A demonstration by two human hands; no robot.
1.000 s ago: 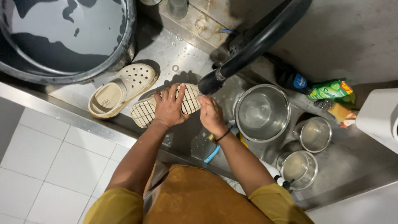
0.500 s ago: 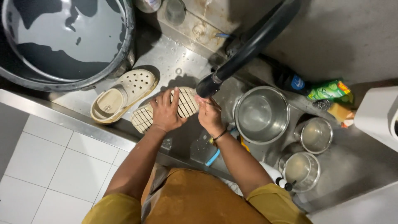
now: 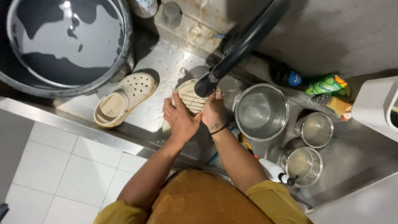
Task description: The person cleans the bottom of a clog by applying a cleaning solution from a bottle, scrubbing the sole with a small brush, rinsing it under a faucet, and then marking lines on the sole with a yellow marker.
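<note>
A cream clog (image 3: 187,96) lies sole-up with dark grid lines, right under the mouth of a black hose (image 3: 207,85). My left hand (image 3: 179,120) grips the clog's near end and covers most of it. At the clog's right side, my right hand (image 3: 212,108), with a dark band on its wrist, is closed on a thin pale stick (image 3: 229,90) that juts to the right; I cannot tell what the stick is. The second cream clog (image 3: 124,97) lies upright on the wet steel counter (image 3: 161,58) to the left, apart from both hands.
A large steel pot of water (image 3: 66,41) fills the upper left. Three steel bowls (image 3: 261,112) (image 3: 316,129) (image 3: 302,163) stand to the right. A green packet (image 3: 327,85), a dark bottle (image 3: 290,78) and a white spray bottle (image 3: 275,171) are nearby. White floor tiles (image 3: 62,166) lie below the counter edge.
Both hands have carried the sole-up clog up and to the right, under the hose mouth. My left hand slid from the sole's middle to its near end.
</note>
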